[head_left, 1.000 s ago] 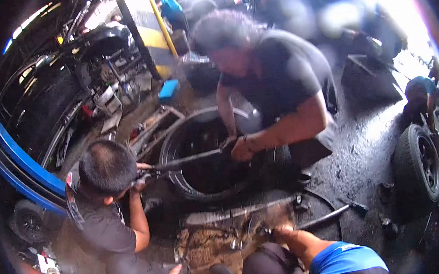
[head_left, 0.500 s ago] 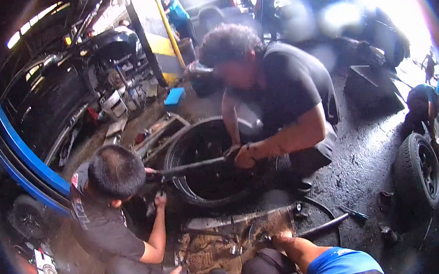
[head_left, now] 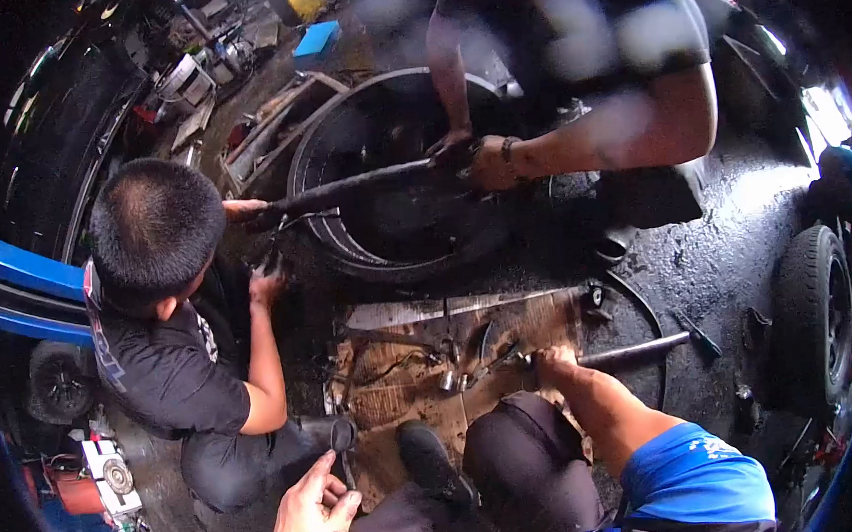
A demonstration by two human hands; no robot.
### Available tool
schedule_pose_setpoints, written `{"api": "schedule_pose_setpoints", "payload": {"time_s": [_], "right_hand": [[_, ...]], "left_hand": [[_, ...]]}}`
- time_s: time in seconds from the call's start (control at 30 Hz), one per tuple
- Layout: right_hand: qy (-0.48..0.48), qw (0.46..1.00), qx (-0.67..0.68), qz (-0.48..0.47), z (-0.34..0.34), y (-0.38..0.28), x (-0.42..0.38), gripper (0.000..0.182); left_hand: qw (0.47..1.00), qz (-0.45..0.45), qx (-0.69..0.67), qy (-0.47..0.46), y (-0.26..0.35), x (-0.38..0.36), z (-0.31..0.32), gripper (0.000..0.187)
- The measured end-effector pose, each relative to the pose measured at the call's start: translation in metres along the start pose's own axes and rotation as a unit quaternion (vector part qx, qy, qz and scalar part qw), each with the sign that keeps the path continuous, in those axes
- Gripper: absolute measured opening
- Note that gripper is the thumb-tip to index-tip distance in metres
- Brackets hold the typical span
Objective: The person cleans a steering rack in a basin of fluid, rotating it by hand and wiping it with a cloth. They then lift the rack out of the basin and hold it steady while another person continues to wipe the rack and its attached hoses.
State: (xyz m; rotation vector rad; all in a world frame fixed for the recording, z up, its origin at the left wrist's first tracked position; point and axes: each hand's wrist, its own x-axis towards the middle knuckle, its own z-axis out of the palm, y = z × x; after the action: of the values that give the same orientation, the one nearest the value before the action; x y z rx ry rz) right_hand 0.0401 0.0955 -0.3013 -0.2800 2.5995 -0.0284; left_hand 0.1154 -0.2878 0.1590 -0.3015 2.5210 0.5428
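My right hand is closed around a long metal pipe, low over the oily cardboard. The pipe sticks out to the right of my fist. Just left of that fist lie a dark-handled tool and shiny metal sockets. My left hand is empty at the bottom, index finger extended and thumb apart, near a dark shoe. Beyond the cardboard, a co-worker at the left and another at the top right hold a long dark bar across a big round rim.
A tyre on a wheel stands at the right. A hose and a small tool lie on the wet floor. At the left are a blue metal beam and a white-and-red part. A wooden tray sits behind the rim.
The view has tilted down, so everything appears higher and more of my left hand shows. My right hand stays on the pipe; the co-workers keep hold of the bar.
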Motion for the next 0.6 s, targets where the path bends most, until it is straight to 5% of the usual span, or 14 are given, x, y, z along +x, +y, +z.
{"api": "schedule_pose_setpoints", "payload": {"time_s": [0.03, 0.1, 0.3, 0.33, 0.37, 0.43, 0.5, 0.6], "right_hand": [[0.067, 0.997, -0.025, -0.004, 0.022, 0.004, 0.003, 0.021], [-0.002, 1.000, 0.020, 0.001, -0.036, -0.011, -0.009, 0.019], [-0.006, 0.999, 0.035, 0.018, 0.069, 0.021, 0.035, 0.024], [0.093, 0.993, -0.060, -0.035, 0.071, 0.015, 0.032, 0.023], [0.090, 0.994, -0.060, -0.033, 0.070, 0.016, 0.028, 0.023], [-0.026, 0.999, 0.033, 0.031, 0.046, 0.012, 0.021, 0.024], [0.028, 0.999, -0.025, 0.037, 0.041, 0.007, 0.015, 0.024], [-0.080, 0.994, 0.056, 0.048, -0.010, -0.001, 0.004, 0.029]], "left_hand": [[1.000, -0.007, 0.001, -0.002, 0.007, 0.001, -0.003, 0.062], [0.981, 0.075, 0.168, 0.055, 0.009, 0.002, -0.004, 0.062], [0.997, 0.045, 0.054, -0.023, -0.006, 0.004, 0.004, 0.056], [0.998, 0.041, 0.039, -0.011, -0.008, 0.003, 0.007, 0.052], [0.999, 0.037, 0.025, 0.002, -0.008, 0.003, 0.009, 0.048], [0.999, 0.038, 0.011, 0.014, -0.008, 0.003, 0.011, 0.045], [0.999, 0.032, 0.004, 0.008, -0.006, 0.003, 0.010, 0.035], [1.000, 0.024, 0.001, 0.006, -0.004, 0.008, 0.010, 0.038]]}}
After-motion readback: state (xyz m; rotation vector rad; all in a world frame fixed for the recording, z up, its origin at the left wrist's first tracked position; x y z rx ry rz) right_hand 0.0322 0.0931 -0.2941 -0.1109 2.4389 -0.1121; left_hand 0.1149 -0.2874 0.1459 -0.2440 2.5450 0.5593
